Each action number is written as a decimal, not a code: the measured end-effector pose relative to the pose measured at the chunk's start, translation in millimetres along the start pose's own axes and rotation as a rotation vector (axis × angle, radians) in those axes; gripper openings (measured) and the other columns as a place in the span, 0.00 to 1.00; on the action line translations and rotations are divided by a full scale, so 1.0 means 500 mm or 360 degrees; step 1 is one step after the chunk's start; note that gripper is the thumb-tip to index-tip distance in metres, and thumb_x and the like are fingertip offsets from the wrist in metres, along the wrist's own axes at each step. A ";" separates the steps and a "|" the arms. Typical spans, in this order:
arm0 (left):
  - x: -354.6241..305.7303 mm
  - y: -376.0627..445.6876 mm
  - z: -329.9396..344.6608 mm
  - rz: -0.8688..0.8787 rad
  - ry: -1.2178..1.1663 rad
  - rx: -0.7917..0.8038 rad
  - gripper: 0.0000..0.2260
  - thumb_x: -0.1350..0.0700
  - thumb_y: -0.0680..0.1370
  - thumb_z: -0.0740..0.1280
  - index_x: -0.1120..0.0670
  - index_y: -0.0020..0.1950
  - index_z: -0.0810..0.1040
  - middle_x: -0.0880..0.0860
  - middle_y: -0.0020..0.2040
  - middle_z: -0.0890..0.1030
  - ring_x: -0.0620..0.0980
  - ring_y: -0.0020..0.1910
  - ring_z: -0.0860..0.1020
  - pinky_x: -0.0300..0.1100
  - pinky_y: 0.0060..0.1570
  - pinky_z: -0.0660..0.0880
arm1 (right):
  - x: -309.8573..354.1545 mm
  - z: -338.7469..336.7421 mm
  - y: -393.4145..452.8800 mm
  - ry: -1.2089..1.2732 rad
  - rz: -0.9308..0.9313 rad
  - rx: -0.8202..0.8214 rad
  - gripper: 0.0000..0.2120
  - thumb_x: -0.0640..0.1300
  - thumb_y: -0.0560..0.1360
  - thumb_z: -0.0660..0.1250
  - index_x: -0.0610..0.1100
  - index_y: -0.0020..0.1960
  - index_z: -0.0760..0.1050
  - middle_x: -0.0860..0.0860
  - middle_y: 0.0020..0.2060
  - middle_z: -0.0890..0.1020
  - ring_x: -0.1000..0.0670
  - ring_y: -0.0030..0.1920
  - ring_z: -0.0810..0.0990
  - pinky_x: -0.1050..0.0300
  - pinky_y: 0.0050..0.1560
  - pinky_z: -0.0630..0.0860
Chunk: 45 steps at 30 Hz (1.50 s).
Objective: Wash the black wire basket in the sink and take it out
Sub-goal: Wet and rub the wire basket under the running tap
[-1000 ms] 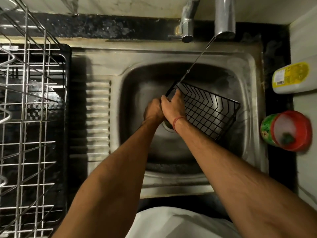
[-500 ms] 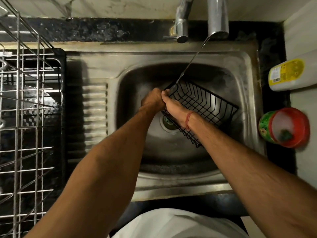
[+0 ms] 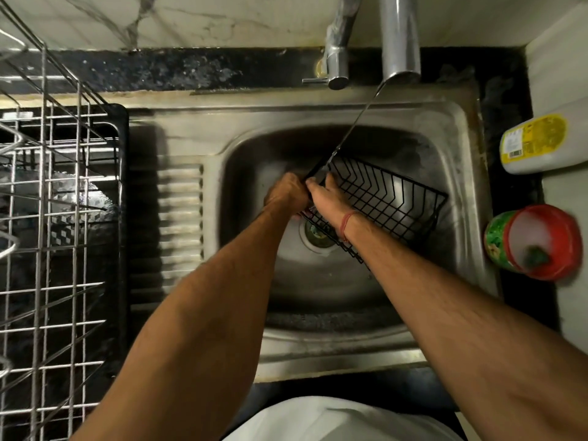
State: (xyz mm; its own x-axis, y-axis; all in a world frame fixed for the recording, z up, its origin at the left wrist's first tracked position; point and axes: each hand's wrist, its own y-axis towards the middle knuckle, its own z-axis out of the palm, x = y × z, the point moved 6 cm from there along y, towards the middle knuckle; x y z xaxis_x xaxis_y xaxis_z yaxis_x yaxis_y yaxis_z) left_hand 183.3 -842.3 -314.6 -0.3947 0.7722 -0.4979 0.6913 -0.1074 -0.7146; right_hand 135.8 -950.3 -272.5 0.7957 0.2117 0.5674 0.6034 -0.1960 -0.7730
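Observation:
The black wire basket (image 3: 391,202) sits tilted inside the steel sink (image 3: 451,148), its open side facing up and left. A thin stream of water runs from the tap (image 3: 399,36) onto the basket's far left corner. My left hand (image 3: 288,194) grips the basket's left rim from outside. My right hand (image 3: 327,198) lies on the same rim just beside it, fingers reaching over the wires into the basket; a red thread circles that wrist. The drain (image 3: 318,235) shows below the basket's near edge.
A wire dish rack (image 3: 47,218) on a black tray fills the left side. On the right counter lie a white bottle with a yellow label (image 3: 534,144) and a green-and-red tub (image 3: 537,241) holding soap and a scrubber. A second tap handle (image 3: 337,58) stands at the back.
The basket has tipped so its open side faces more upward. My right hand shifted from the outer wires to the rim, next to my left hand. The water keeps running.

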 end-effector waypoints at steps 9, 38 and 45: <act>0.031 -0.022 0.023 -0.0124 -0.0365 -0.0071 0.17 0.39 0.86 0.63 0.51 0.57 0.83 0.55 0.47 0.87 0.56 0.45 0.87 0.56 0.51 0.87 | 0.013 -0.048 0.032 -0.0303 -0.0112 -0.0024 0.24 0.56 0.83 0.66 0.53 0.76 0.69 0.50 0.66 0.79 0.48 0.64 0.79 0.50 0.65 0.77; 0.057 -0.052 0.002 -0.0406 -0.1514 -0.0127 0.08 0.51 0.87 0.66 0.52 0.57 0.83 0.58 0.58 0.87 0.57 0.60 0.86 0.50 0.63 0.83 | 0.020 0.087 0.001 -0.0180 0.0181 0.0259 0.39 0.72 0.83 0.45 0.47 0.84 0.61 0.43 0.79 0.69 0.43 0.78 0.69 0.46 0.78 0.62; 0.048 -0.062 0.015 -0.0372 -0.1649 -0.0121 0.26 0.43 0.87 0.65 0.64 0.74 0.76 0.66 0.71 0.80 0.66 0.70 0.79 0.58 0.66 0.77 | -0.003 0.094 0.010 -0.0266 0.0077 0.0203 0.58 0.88 0.66 0.39 0.54 0.86 0.51 0.45 0.85 0.51 0.41 0.83 0.58 0.32 0.80 0.58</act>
State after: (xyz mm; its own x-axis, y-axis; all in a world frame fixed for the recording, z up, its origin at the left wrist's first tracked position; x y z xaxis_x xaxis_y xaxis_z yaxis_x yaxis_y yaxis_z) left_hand 147.7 -825.1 -308.1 -0.8202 -0.1448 -0.5535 0.5538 0.0417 -0.8316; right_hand 135.2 -906.7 -290.6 0.7975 0.3631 0.4818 0.5445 -0.0895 -0.8339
